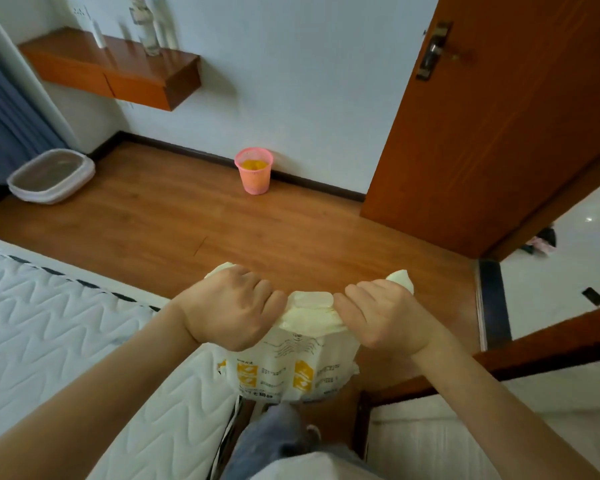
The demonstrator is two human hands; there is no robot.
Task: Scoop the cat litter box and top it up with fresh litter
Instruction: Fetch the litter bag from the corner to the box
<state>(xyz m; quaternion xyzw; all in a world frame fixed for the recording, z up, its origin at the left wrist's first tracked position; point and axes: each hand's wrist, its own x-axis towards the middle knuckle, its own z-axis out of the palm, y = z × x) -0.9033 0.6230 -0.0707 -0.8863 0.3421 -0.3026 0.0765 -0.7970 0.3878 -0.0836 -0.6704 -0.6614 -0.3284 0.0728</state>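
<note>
We are gripping the litter bag (291, 362) near us, left hand (227, 308) and right hand (383, 315) clenched on its top; the litter box (51, 176) is sitting far left, seemingly awaiting fresh litter.

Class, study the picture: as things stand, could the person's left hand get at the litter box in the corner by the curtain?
Probably not yet. The left hand grips the top of the litter bag, as does the right hand, and the litter box sits across open floor, beyond arm's reach.

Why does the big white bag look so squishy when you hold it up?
The litter bag is probably floppy: its top crumples where the left hand and right hand grip it. It likely feels heavy, since it hangs bulging below.
</note>
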